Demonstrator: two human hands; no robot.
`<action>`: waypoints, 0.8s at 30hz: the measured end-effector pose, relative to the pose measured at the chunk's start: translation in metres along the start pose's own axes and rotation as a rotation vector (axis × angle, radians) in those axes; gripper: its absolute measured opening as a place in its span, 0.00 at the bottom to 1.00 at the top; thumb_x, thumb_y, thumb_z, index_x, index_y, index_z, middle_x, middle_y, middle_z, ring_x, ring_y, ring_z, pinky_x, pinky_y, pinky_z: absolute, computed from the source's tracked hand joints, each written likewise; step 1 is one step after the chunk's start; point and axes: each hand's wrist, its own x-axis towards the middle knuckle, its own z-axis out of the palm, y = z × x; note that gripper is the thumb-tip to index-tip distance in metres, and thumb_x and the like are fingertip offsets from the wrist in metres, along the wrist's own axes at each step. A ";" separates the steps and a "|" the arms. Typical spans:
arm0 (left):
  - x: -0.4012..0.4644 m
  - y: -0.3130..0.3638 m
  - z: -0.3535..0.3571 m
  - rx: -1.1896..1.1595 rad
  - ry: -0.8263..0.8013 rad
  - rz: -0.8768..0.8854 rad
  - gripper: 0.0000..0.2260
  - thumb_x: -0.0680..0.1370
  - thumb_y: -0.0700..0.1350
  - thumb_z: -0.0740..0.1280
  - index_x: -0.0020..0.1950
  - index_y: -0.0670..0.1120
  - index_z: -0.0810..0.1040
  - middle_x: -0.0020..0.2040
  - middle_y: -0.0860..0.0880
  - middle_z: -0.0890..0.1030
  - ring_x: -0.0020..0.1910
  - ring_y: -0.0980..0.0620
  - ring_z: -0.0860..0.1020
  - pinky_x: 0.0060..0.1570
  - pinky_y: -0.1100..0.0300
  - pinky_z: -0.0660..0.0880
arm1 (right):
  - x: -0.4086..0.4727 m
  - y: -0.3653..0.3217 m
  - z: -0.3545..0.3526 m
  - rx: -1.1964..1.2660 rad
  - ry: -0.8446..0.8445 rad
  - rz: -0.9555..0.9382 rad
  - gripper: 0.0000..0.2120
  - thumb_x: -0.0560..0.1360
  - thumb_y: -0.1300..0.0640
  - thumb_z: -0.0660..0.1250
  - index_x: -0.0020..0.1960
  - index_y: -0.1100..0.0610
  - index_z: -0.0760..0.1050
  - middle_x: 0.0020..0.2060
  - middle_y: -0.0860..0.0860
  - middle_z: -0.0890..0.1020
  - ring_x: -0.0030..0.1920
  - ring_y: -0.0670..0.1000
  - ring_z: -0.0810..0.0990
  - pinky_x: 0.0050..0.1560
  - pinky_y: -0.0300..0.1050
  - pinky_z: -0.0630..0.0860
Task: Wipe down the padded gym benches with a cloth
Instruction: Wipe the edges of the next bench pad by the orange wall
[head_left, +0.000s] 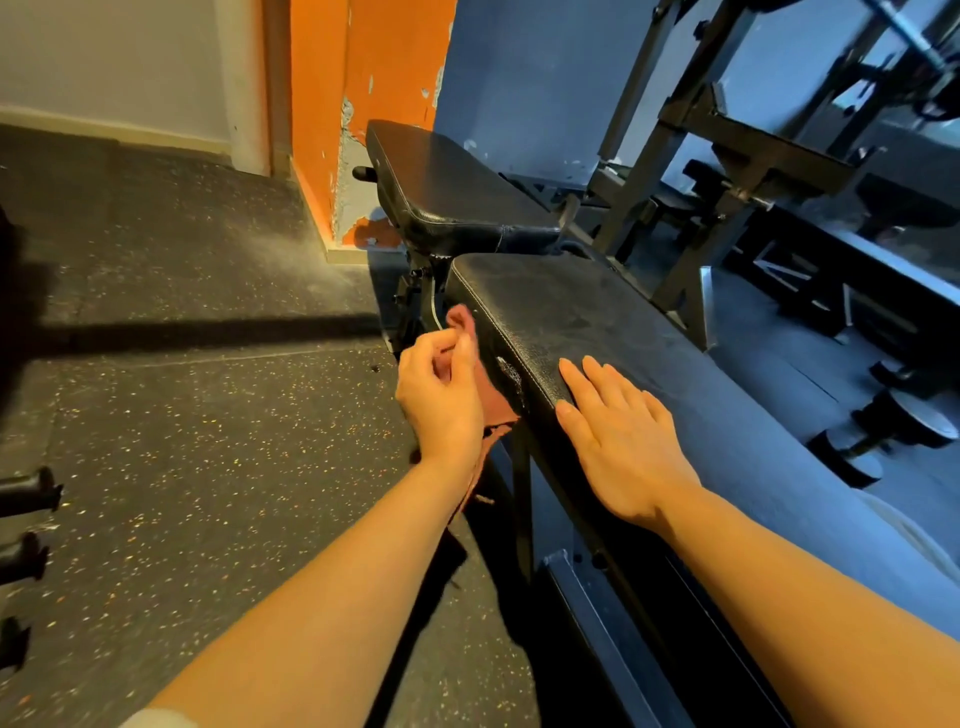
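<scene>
The speckled rubber floor (197, 426) spreads wide and open to the left of the bench, dark grey with orange and pale flecks, running back to a peeling orange pillar (358, 104). To the right, black steel racks (727, 156) stand close along that side, with dumbbells (893, 431) on the floor beyond, so the room there is tight. The long padded bench (649, 353) runs away from the person, its black grained vinyl dusty and scuffed, with a stitched seam along its rounded left edge; a second, tilted pad (452, 187) sits just past its far end, glossy and creased at the near corner. The right hand (618, 447) lies flat on the bench top beside the left edge, fingers straight and together, holding nothing. The left hand (441, 400) is just off that edge, its grip curled round a reddish-brown cloth (467, 338), which is pressed against the side of the padding; frayed threads hang from the cloth's lower part below the wrist. The vinyl on the side there shows a small torn, cracked patch (511, 374).
</scene>
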 end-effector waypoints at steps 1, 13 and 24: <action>-0.004 0.005 0.006 0.018 -0.073 0.011 0.08 0.81 0.41 0.63 0.48 0.53 0.79 0.53 0.47 0.79 0.49 0.58 0.75 0.44 0.74 0.70 | 0.000 0.000 0.000 -0.003 0.005 0.000 0.26 0.83 0.42 0.40 0.79 0.43 0.41 0.79 0.46 0.44 0.78 0.48 0.41 0.76 0.53 0.41; -0.012 -0.013 0.010 0.038 -0.157 0.106 0.10 0.73 0.34 0.70 0.42 0.49 0.76 0.42 0.48 0.78 0.42 0.52 0.77 0.43 0.58 0.75 | 0.001 0.000 0.002 -0.005 0.029 0.003 0.26 0.82 0.42 0.40 0.78 0.42 0.41 0.79 0.45 0.44 0.78 0.47 0.41 0.76 0.53 0.41; -0.024 -0.017 0.012 -0.083 -0.142 0.045 0.09 0.74 0.38 0.72 0.41 0.52 0.77 0.41 0.47 0.79 0.39 0.53 0.77 0.42 0.61 0.74 | 0.002 0.001 0.003 -0.023 0.031 -0.001 0.26 0.81 0.41 0.39 0.78 0.42 0.41 0.79 0.46 0.45 0.78 0.47 0.42 0.76 0.53 0.42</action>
